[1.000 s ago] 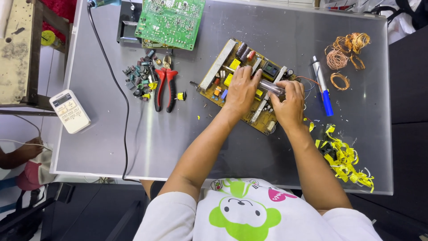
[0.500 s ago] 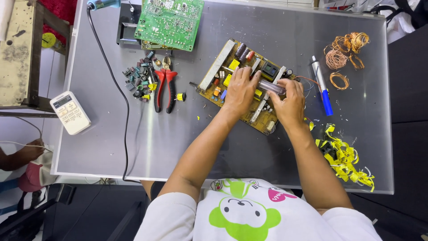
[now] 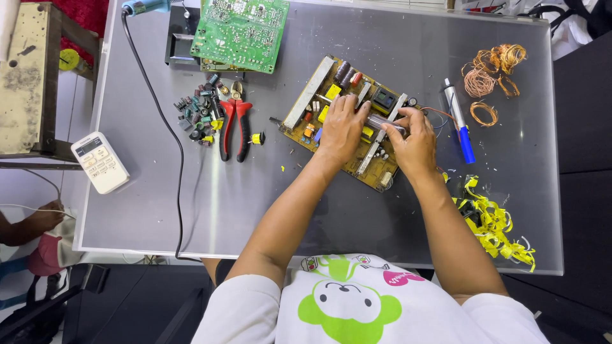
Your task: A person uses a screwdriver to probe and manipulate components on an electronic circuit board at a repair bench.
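A yellow-brown circuit board with several parts lies tilted on the grey table. My left hand presses flat on the board's middle. My right hand grips the right end of a thin metal tool that lies across the board between both hands. My left fingertips touch the tool's other end. Silver heat-sink strips run along the board; my hands hide part of it.
Red-handled pliers lie left of the board beside a pile of small parts. A green circuit board sits at the back. A blue-tipped tool, copper wire coils, yellow tape scraps, a white remote and a black cord are around.
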